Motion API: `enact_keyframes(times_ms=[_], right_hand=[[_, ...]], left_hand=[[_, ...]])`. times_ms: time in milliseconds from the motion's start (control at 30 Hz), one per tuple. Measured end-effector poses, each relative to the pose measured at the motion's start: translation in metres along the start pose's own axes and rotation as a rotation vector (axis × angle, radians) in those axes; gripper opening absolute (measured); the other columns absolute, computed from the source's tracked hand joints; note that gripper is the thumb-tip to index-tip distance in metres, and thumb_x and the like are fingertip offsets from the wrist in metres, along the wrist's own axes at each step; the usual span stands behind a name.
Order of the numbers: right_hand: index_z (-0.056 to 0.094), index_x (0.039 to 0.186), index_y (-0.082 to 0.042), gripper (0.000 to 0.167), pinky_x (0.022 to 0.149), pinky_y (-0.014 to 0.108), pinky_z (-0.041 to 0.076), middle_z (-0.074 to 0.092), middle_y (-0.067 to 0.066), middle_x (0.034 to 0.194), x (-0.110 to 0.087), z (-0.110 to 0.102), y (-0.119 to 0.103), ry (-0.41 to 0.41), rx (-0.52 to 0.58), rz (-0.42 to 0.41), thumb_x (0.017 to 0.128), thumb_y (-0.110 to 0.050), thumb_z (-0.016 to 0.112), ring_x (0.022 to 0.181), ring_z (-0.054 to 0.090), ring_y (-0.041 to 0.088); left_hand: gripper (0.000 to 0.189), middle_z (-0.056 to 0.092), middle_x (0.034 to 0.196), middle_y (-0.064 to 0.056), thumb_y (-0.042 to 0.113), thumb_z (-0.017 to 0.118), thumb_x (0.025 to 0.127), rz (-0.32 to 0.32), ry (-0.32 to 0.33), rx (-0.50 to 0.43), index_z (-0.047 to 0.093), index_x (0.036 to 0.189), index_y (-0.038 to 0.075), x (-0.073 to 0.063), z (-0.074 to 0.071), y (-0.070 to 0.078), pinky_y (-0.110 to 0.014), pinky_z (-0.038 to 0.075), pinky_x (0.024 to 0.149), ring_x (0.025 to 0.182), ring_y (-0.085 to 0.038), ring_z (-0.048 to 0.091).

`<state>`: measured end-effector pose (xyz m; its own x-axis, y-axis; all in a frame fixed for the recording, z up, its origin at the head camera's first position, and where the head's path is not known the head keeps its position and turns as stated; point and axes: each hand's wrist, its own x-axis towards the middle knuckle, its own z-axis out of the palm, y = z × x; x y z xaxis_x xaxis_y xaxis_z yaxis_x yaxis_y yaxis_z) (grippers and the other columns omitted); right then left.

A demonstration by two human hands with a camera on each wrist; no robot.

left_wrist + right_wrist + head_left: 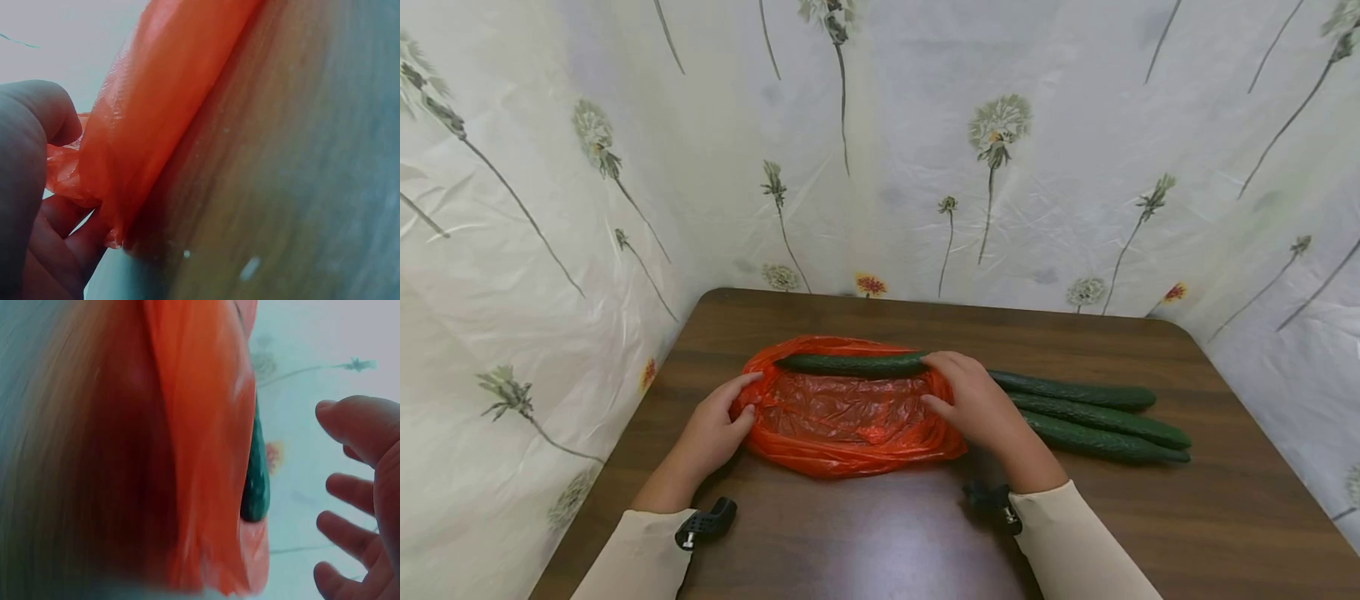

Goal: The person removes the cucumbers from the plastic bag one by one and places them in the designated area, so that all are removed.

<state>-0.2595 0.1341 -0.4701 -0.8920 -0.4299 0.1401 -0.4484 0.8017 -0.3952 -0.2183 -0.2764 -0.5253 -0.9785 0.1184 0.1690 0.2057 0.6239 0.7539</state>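
A red plastic bag (850,462) lies on the table with its mouth spread wide. Inside, along the far rim, rests one long green cucumber (850,364). My left hand (711,429) holds the bag's left edge, the thin plastic (75,172) caught between thumb and fingers. Over the bag's right end is my right hand (977,400), its fingers spread. In the right wrist view a gap shows between those fingers (350,531) and the cucumber's tip (255,500). Three more cucumbers (1105,421) lie side by side to the right, their left ends hidden behind my right hand and forearm.
The brown wooden table (850,533) meets a wall covering (895,167) printed with dandelions at its back, with more of it on both sides. A black wrist device (707,523) sits on the left wrist, another (996,504) on the right.
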Motion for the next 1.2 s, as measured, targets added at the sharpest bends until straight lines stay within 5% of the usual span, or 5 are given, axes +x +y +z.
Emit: enact_keyframes(times_ms=[1200], right_hand=[[0.056,0.15,-0.016,0.062,0.119,0.051,0.042,0.058,0.006,0.148,0.055,0.041,-0.05,0.0,-0.16,-0.116,0.095,-0.036,0.078,0.138,0.053,0.031]], left_hand=[[0.051,0.052,0.154,-0.019,0.009,0.06,0.102,0.001,0.0,0.012,0.053,0.152,0.013,0.001,0.0,-0.002,-0.062,0.039,0.118,0.144,-0.04,0.048]])
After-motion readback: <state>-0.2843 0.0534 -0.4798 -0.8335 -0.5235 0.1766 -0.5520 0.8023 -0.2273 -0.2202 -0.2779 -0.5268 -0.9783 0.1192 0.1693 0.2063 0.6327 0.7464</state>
